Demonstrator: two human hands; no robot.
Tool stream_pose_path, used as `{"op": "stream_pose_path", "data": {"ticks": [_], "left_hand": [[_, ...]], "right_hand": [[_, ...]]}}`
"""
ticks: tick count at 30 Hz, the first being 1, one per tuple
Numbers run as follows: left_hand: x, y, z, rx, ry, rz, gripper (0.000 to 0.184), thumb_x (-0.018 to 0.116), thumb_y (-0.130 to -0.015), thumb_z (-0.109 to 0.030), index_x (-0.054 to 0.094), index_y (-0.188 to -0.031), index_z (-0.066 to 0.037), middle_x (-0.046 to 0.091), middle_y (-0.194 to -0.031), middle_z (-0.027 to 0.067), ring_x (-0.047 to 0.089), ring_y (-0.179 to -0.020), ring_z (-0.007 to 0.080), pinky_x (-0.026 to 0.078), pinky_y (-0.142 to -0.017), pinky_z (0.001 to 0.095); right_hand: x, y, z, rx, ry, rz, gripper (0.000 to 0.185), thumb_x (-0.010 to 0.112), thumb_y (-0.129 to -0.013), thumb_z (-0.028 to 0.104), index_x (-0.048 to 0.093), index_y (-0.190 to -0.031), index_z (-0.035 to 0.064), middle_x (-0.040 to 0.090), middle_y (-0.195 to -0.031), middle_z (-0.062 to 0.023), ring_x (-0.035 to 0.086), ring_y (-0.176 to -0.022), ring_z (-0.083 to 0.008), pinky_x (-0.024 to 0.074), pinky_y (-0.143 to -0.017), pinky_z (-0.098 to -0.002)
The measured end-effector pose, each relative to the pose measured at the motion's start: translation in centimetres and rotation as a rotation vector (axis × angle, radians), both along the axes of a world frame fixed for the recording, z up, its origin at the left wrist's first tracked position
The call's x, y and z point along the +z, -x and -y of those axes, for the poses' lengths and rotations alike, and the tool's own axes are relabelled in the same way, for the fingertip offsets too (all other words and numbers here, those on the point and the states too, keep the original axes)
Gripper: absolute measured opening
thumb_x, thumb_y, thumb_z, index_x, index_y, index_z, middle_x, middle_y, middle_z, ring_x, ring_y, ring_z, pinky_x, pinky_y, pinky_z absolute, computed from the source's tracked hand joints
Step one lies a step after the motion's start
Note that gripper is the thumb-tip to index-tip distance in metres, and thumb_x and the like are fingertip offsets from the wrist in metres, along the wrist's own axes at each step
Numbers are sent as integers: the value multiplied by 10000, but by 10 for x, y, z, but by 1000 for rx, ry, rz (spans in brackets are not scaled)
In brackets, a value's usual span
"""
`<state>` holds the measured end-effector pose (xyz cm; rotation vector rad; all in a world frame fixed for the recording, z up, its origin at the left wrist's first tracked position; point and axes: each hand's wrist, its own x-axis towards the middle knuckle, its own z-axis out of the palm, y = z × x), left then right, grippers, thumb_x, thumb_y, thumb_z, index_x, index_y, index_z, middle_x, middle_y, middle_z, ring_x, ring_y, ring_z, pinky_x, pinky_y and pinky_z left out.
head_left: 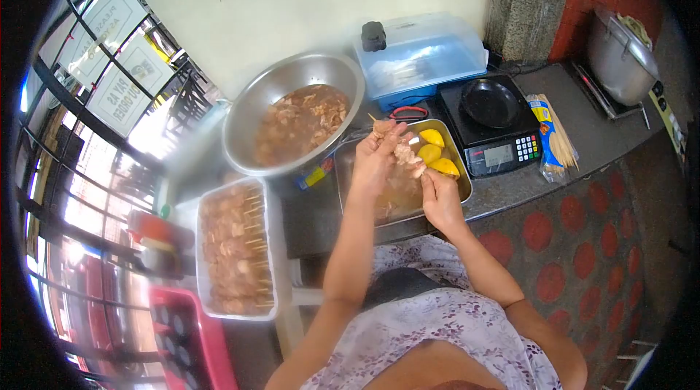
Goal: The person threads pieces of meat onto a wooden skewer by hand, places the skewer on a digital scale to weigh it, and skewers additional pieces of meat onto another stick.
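Note:
A skewer of raw meat (pixel 409 161) is held over a metal tray (pixel 467 199), its pointed tip sticking out past my left hand. My left hand (pixel 373 158) is closed around its upper part, fingers pressed on the meat. At the lower end, my right hand (pixel 441 200) pinches the skewer or the last piece of meat; the fingers hide which. The tray below contains cloudy liquid with some meat, and several yellow rounded pieces (pixel 430 153) lie along its right side. Just behind the tray is a red-handled tool (pixel 408 111), perhaps scissors.
A large steel basin (pixel 240 143) of meat pieces stands back left. Filled skewers lie in a white container (pixel 273 302) at left. Behind are a blue lidded box (pixel 426 62) and a digital scale (pixel 490 159) with a black dish. Bagged bamboo sticks (pixel 558 138) and a pot (pixel 620 62) are right.

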<state>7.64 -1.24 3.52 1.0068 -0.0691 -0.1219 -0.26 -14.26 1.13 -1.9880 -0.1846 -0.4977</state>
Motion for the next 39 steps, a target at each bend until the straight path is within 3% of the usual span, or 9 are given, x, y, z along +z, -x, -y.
{"op": "stream_pose_path", "data": {"ticks": [2, 7, 14, 20, 25, 26, 30, 32, 39], "left_hand": [[2, 1, -3, -7, -40, 48, 383, 513, -939, -181, 452, -1237, 52, 599, -1152, 163, 617, -945, 220, 525, -647, 285], [10, 5, -4, -1, -133, -16, 331, 532, -928, -160, 511, -1201, 26, 631, -1128, 126, 633, -847, 84, 370, -490, 149], [25, 10, -3, -4, -65, -80, 338, 540, -926, -194, 521, -1202, 0, 626, -1132, 143, 620, -953, 156, 443, -600, 200], [-1, -5, -6, 67, -79, -65, 395, 543, -922, -240, 493, -1224, 10, 598, -1186, 149, 598, -1040, 215, 467, -765, 289], [3, -4, -6, 73, 128, -118, 281, 554, -931, -223, 542, -1106, -4, 635, -1084, 178, 639, -982, 266, 522, -838, 353], [3, -3, -7, -12, 35, -42, 525, 537, -920, -335, 415, -1292, 15, 533, -1283, 158, 506, -1196, 238, 303, -1020, 390], [4, -6, -2, -21, 101, -144, 495, 539, -923, -316, 444, -1269, 25, 552, -1255, 168, 530, -1166, 250, 356, -982, 379], [0, -6, 0, 75, 124, -63, 303, 541, -938, -225, 566, -1081, 40, 645, -1044, 189, 640, -972, 279, 521, -848, 366], [18, 10, 11, 143, 70, -47, 354, 498, -961, -258, 532, -1130, 51, 632, -1078, 193, 634, -974, 258, 526, -827, 354]], "right_hand": [[-7, -4, 4, 34, -55, -2, 187, 466, -914, 104, 561, -822, -29, 522, -633, -160, 510, -574, -261, 397, -563, -353], [-11, -5, 9, 57, -66, -37, 197, 461, -929, 119, 578, -855, -22, 493, -617, -106, 467, -570, -177, 386, -559, -319], [-7, -3, 8, 111, -200, -12, 194, 455, -937, 108, 574, -852, -20, 442, -607, -48, 414, -576, -123, 365, -550, -296], [-11, -5, 13, 20, -69, 21, 135, 532, -889, 98, 603, -893, -17, 601, -679, -122, 585, -601, -205, 437, -567, -319], [6, 1, 32, -83, 72, 26, 100, 593, -822, 57, 622, -891, -9, 651, -775, -178, 661, -690, -297, 488, -616, -359], [9, 1, 36, -104, 136, 85, 89, 600, -812, 50, 629, -876, -5, 649, -769, -171, 654, -687, -306, 485, -612, -367], [13, -1, 45, -152, 237, 143, 78, 617, -784, 38, 641, -852, 8, 616, -779, -140, 603, -720, -328, 469, -645, -397], [17, 0, 48, -148, 244, 104, 85, 618, -783, 46, 640, -861, 20, 601, -805, -130, 590, -786, -328, 469, -694, -405], [25, -6, 55, -133, 363, 297, 100, 636, -739, -11, 655, -835, 5, 566, -729, -140, 561, -747, -334, 449, -667, -400]]}}
